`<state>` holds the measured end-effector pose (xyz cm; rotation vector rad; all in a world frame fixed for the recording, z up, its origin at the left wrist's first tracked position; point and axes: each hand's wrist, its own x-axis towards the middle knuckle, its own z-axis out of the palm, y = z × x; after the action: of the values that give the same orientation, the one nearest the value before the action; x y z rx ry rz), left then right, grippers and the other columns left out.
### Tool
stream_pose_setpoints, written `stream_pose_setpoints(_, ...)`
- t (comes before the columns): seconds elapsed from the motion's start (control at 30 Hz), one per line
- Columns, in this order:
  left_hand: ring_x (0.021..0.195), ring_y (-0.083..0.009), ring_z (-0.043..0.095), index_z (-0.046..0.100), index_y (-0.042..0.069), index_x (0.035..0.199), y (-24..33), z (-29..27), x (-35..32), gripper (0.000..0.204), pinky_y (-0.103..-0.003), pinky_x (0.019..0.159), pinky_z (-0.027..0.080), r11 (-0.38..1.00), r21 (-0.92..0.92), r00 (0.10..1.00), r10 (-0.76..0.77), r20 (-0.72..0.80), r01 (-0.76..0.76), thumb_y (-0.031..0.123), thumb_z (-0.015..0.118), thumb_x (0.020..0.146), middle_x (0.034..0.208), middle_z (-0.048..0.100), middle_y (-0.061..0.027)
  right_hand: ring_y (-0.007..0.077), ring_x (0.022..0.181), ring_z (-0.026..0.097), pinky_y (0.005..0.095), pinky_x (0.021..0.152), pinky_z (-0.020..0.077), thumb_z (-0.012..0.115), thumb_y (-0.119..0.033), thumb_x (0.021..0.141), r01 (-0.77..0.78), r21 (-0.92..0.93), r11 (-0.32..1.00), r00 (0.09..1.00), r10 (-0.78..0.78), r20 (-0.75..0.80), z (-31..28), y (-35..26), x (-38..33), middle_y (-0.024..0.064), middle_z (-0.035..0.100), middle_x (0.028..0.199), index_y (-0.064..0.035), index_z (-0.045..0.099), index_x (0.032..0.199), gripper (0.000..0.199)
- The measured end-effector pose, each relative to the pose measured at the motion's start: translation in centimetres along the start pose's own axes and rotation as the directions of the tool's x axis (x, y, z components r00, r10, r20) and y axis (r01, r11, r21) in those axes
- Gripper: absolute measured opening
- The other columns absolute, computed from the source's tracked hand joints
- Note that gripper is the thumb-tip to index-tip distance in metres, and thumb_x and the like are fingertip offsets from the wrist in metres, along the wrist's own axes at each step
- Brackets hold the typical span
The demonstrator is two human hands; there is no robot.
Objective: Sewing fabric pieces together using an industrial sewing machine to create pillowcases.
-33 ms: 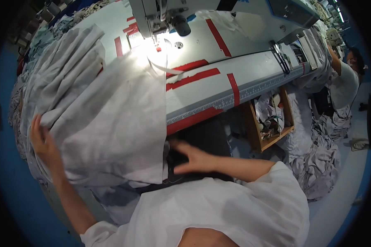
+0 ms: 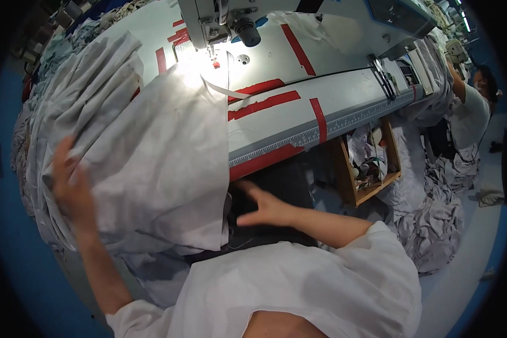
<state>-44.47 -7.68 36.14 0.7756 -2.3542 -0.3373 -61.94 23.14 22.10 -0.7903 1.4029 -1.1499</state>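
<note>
Draping over the front edge of the white table, the pale grey cloth reaches up to the lit needle area of the sewing machine. From here, the person's left hand is blurred over the cloth's left folds, fingers loosely apart; whether it grips any, I cannot tell. The right hand is half open beside the straight right edge, thumb apart from fingers, nothing visible in its grasp.
</note>
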Motion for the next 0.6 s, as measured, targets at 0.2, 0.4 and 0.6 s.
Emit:
stream_pose_setpoints(0.2, 0.102, -0.0280, 0.057, 0.048, 0.010, 0.131, 10.5, 11.3, 5.1, 0.054, -0.038, 0.088, 0.046, 0.854, -0.233, 0.745, 0.519, 0.418, -0.465, 0.009, 0.065, 0.080, 0.128, 0.053, -0.0101, 0.0088, 0.093, 0.057, 0.0254, 0.082, 0.0472, 0.063, -0.018, 0.090, 0.058, 0.345, 0.937, 0.986, -0.107, 0.126, 4.8, -0.7, 3.7, 0.0043, 0.066, 0.101, 0.0010, 0.061, 0.112, 0.029)
stream_pose_setpoints(0.4, 0.106, -0.0281, 0.056, 0.055, 0.005, 0.119, 3.9, 7.0, 1.8, 0.039, -0.035, 0.082, 0.046, 0.992, -0.055, 0.852, -0.072, 0.519, 0.117, 0.005, 0.061, 0.081, 0.124, 0.053, -0.0143, 0.0155, 0.077, 0.062, 0.0294, 0.069, 0.0477, 0.063, -0.029, 0.089, 0.048, 0.025, 0.999, 0.891, -0.054, 0.451, 7.3, -0.9, 1.6, 0.0105, 0.067, 0.085, -0.0016, 0.067, 0.094, 0.029)
stream_pose_setpoints(0.6, 0.117, -0.0277, 0.049, 0.052, 0.008, 0.127, 5.0, 3.7, -2.5, 0.053, -0.035, 0.089, 0.044, 0.993, -0.113, 0.834, 0.024, 0.551, 0.046, 0.007, 0.066, 0.076, 0.136, 0.044, -0.0116, 0.0182, 0.101, 0.057, 0.0302, 0.088, 0.0447, 0.058, -0.024, 0.092, 0.067, 0.159, 0.985, 0.949, -0.113, 0.296, 4.6, -5.8, 1.1, 0.0093, 0.062, 0.111, -0.0024, 0.059, 0.115, 0.031)
